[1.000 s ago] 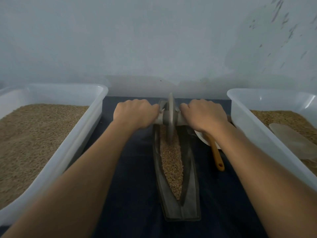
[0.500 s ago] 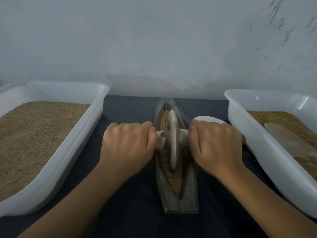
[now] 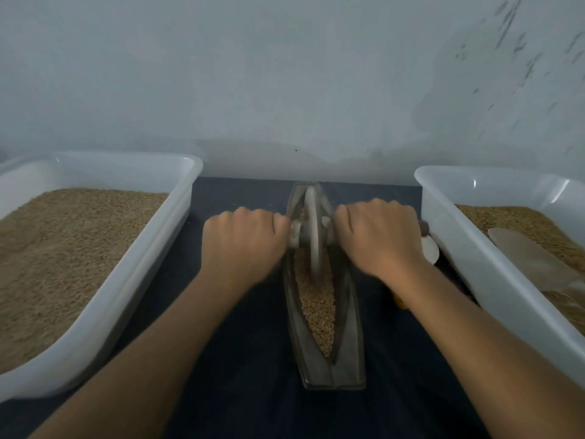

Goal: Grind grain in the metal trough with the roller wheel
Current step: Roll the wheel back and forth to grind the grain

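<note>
Head view, the only one: metal trough (image 3: 327,359) lies lengthwise on the dark surface (image 3: 240,391), its far tip near the wall. Roller wheel (image 3: 311,229) stands upright in the trough's far half, sunk into the grain (image 3: 318,312). Left hand (image 3: 242,245) and right hand (image 3: 380,239) sit either side of the wheel, fingers curled tight round the axle handles.

Grinding looks underway but far from done: the kernels in the near half of the trough appear whole, with no flour visible. A white tub (image 3: 104,312) of grain sits to the left, another tub (image 3: 493,274) to the right, holding grain and a pale scoop (image 3: 531,258).

No brand, label or writing is readable anywhere.
</note>
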`<move>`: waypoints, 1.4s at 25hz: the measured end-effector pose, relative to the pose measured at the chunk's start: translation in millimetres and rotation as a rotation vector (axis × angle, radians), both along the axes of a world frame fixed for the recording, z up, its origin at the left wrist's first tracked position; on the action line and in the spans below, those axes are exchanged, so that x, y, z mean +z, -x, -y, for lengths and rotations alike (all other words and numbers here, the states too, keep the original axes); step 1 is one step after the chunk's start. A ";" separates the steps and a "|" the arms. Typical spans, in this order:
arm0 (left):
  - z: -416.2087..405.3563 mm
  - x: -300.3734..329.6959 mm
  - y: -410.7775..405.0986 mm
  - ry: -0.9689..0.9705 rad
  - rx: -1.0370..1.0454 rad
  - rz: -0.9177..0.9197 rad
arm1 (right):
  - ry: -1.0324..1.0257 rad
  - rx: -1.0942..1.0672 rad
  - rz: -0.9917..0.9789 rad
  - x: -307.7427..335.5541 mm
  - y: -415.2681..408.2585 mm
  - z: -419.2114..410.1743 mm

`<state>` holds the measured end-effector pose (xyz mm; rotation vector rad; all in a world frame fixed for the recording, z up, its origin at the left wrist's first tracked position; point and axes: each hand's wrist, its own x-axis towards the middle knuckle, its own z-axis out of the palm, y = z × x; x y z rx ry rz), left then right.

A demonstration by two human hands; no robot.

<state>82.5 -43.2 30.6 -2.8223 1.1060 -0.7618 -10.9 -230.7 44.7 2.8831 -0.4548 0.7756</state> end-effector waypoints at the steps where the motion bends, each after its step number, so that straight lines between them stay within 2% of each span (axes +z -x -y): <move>1: -11.5 -4.3 18.3 0.061 -0.021 0.003 | -0.038 0.060 0.073 -5.6 19.7 -8.5; 3: -32.1 -9.5 43.8 0.218 -0.059 -0.018 | -0.034 0.177 0.220 -17.5 56.1 -19.1; 5: -43.4 -12.8 57.3 0.250 -0.112 0.069 | -0.004 0.234 0.271 -26.1 74.7 -20.0; 6: -44.5 -12.6 57.3 0.236 -0.140 0.100 | -0.003 0.234 0.271 -28.0 75.5 -18.8; 8: -33.6 -5.6 47.0 0.182 -0.091 0.048 | -0.022 0.206 0.258 -27.7 64.6 -15.9; 11: 5.5 3.6 0.9 -0.032 -0.030 0.050 | -0.021 0.019 0.101 -14.3 15.2 -0.6; 14: 34.4 20.8 -58.6 -0.085 0.111 -0.288 | -0.072 -0.074 -0.071 6.5 -42.3 24.6; 16: 38.3 18.5 -69.5 -0.099 0.106 -0.362 | -0.073 -0.065 -0.107 12.7 -60.1 30.0; 18: 30.0 14.0 -56.7 -0.122 0.063 -0.258 | -0.019 -0.065 -0.081 11.2 -53.9 24.8; 20: 13.7 8.6 -25.3 -0.099 -0.004 -0.057 | 0.014 -0.046 -0.010 4.0 -25.5 11.3; 22: -6.6 -0.9 8.2 -0.020 -0.090 0.063 | -0.034 0.005 0.083 -6.0 13.7 -6.8; 24: -26.3 -5.3 36.3 0.095 -0.125 0.058 | -0.106 0.087 0.165 -17.9 50.4 -19.0; 26: -35.9 -7.4 51.0 0.183 -0.163 0.080 | -0.155 0.130 0.166 -27.3 72.7 -21.1; 29: -25.4 -0.4 41.0 0.168 -0.180 0.110 | -0.121 0.115 0.192 -23.8 64.4 -18.6; 30: -16.0 2.9 29.6 0.108 -0.158 0.117 | -0.078 0.080 0.186 -20.5 50.5 -16.4; 32: 9.3 10.6 -2.4 -0.011 -0.057 0.029 | -0.056 -0.021 0.096 -11.8 12.1 -2.7; 35: 44.6 22.9 -52.6 -0.031 0.095 -0.224 | -0.217 -0.139 -0.099 -3.2 -40.8 26.1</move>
